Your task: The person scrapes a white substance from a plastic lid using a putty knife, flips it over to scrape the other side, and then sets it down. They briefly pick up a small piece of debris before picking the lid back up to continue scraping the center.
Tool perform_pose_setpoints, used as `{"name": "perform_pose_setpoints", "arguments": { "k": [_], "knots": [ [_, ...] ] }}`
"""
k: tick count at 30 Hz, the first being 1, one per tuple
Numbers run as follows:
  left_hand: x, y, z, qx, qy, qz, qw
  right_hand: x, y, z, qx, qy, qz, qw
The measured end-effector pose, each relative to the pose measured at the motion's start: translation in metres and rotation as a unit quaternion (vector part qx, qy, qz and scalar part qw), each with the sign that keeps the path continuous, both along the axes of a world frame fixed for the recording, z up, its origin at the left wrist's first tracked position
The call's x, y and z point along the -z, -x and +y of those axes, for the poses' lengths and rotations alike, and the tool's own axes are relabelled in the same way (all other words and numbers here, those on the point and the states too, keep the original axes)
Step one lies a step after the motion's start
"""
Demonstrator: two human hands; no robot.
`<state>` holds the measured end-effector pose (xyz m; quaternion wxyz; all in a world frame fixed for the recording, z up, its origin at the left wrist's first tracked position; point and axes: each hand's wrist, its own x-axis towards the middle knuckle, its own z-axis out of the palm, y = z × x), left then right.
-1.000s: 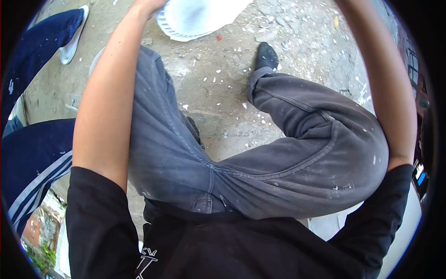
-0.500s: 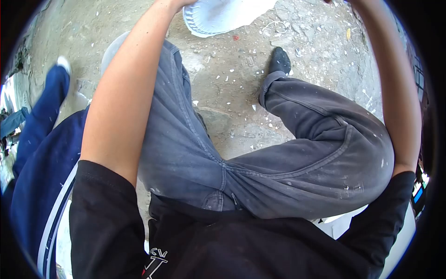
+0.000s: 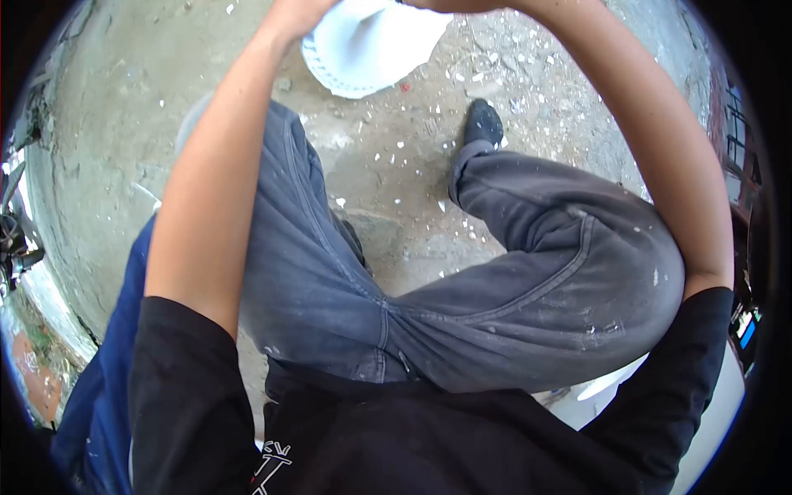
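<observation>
A white, thin-looking piece [image 3: 371, 49] with a curved, ridged rim and an uneven right edge is at the top of the view, partly cut off. What it is exactly, I cannot make out. My left hand [image 3: 309, 11] is at its upper left edge and grips it there, though the fingertips run out of view. Reaching across its upper edge is my right hand [image 3: 462, 4], only its lower side showing. The right fingers are mostly cut off, so whether they hold anything is hidden.
Rough concrete ground [image 3: 363, 181] with scattered white chips lies under my bent legs in grey trousers [image 3: 528, 305]. A dark-socked foot [image 3: 483, 124] is below the white piece. At left, another person's blue trouser leg [image 3: 124, 330] is close to my arm.
My right hand has come inward from the right to the white piece. The white piece and left hand appear slightly lower and further left. The neighbouring person's foot has left view.
</observation>
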<state>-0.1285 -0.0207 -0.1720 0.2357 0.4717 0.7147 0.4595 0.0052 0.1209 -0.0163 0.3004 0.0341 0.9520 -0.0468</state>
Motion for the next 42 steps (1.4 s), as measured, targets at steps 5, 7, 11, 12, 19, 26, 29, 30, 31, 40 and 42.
{"name": "perform_pose_setpoints", "arguments": {
  "k": [5, 7, 11, 12, 19, 26, 29, 30, 31, 40, 42],
  "knots": [
    [0.001, 0.001, -0.001, -0.058, 0.052, 0.024, 0.997, -0.004, -0.005, 0.014, 0.012, 0.036, 0.071, 0.997],
    [0.007, -0.006, -0.001, -0.124, 0.024, 0.062, 0.99, 0.019, -0.006, 0.01, 0.048, 0.039, 0.09, 0.994],
    [-0.02, -0.007, -0.003, -0.083, 0.096, -0.064, 0.99, 0.015, -0.011, 0.012, 0.094, 0.078, 0.085, 0.989],
    [-0.019, -0.009, -0.006, -0.093, 0.091, -0.042, 0.991, 0.01, -0.011, 0.013, 0.113, 0.089, 0.073, 0.987],
    [0.002, -0.007, -0.004, -0.099, 0.109, -0.059, 0.987, 0.023, -0.02, 0.011, 0.122, 0.058, -0.027, 0.99],
    [-0.032, -0.018, -0.008, -0.116, 0.177, 0.124, 0.97, 0.055, -0.04, 0.039, 0.108, 0.055, -0.082, 0.989],
    [-0.04, -0.022, -0.01, -0.132, 0.229, 0.179, 0.948, 0.075, -0.044, 0.049, 0.083, 0.052, -0.137, 0.986],
    [-0.039, -0.023, -0.01, -0.146, 0.255, 0.192, 0.936, 0.075, -0.045, 0.049, 0.06, 0.053, -0.171, 0.982],
    [-0.033, -0.022, -0.011, -0.143, 0.247, 0.191, 0.939, 0.073, -0.044, 0.048, 0.06, 0.065, -0.178, 0.98],
    [-0.037, -0.031, -0.006, -0.115, 0.213, 0.21, 0.947, 0.046, -0.043, 0.029, 0.077, 0.118, -0.195, 0.971],
    [-0.034, -0.033, 0.001, -0.143, 0.211, 0.225, 0.94, 0.064, -0.061, 0.044, 0.11, 0.18, -0.17, 0.962]
  ]
}}
